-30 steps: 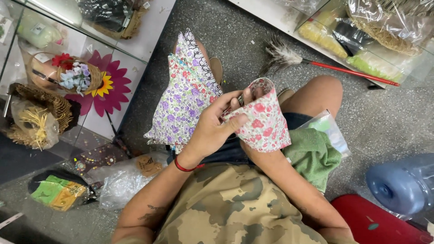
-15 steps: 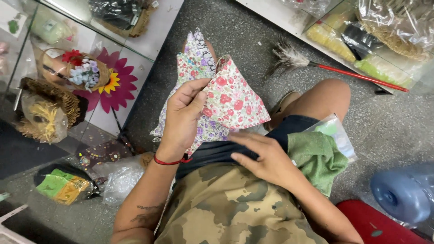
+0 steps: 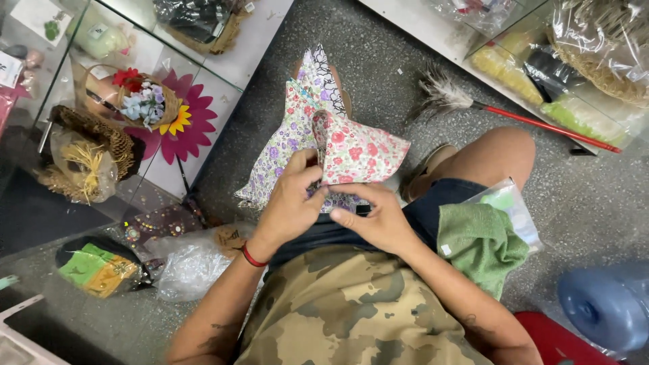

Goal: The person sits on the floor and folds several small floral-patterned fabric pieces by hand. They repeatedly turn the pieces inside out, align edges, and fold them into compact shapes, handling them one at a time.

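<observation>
I see left hand (image 3: 291, 203) and right hand (image 3: 378, 220) both pinching the pink floral pouch (image 3: 358, 154) (thin grip); it could slip onto the purple floral fabric (image 3: 284, 145).

White cloth piece with red and pink flowers (image 3: 362, 154), folded and puffed up, pinched at its lower edge between left hand (image 3: 291, 203) and right hand (image 3: 378, 216).

The red-flowered pouch (image 3: 358, 154) is soft matt printed cloth, as is the purple-flowered fabric (image 3: 287, 135). The green towel (image 3: 481, 243) looks rough terry; the floor (image 3: 378, 61) is speckled stone.
</observation>
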